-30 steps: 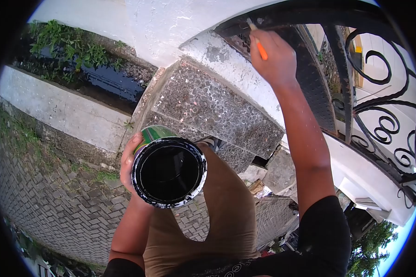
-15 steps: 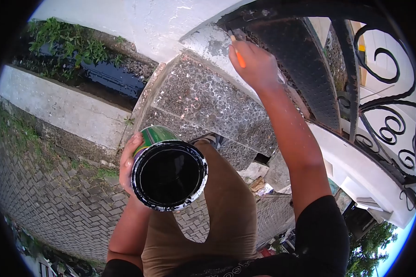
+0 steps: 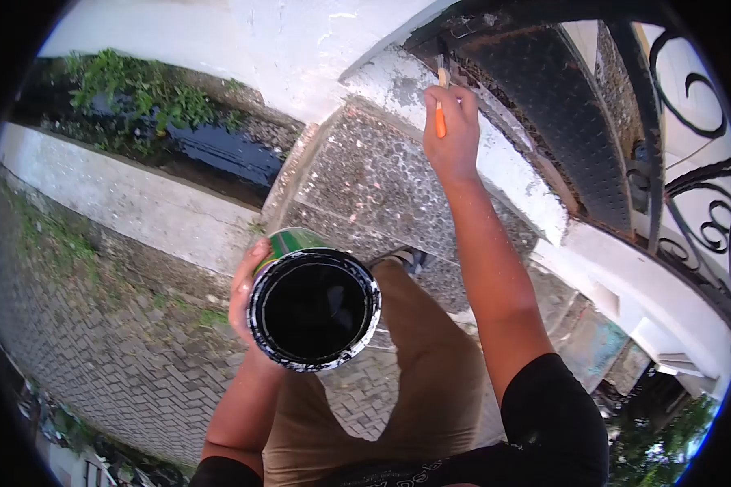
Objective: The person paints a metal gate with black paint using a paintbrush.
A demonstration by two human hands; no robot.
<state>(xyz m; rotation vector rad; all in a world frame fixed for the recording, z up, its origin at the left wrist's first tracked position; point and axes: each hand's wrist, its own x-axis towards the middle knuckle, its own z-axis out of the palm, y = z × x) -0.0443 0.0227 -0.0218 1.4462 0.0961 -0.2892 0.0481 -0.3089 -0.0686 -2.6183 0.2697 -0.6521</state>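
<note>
My left hand is wrapped round the side of a green paint can, held up in front of my legs. Its open top faces me, with black paint inside and black and white smears on the rim. In my right hand is a paintbrush with an orange handle, gripped between thumb and fingers. The brush's dark bristles point away from me, at the lower edge of a black metal gate, close above the white-painted curb.
A ditch with dark water and green plants runs at the left behind a concrete wall. Under me lie a pebbled slab and brick paving. Black scrollwork rises at the right above a white wall.
My right hand and the brush have drawn slightly back from the gate's edge, with the arm straighter. The view has shifted, so the can and surroundings appear further right.
</note>
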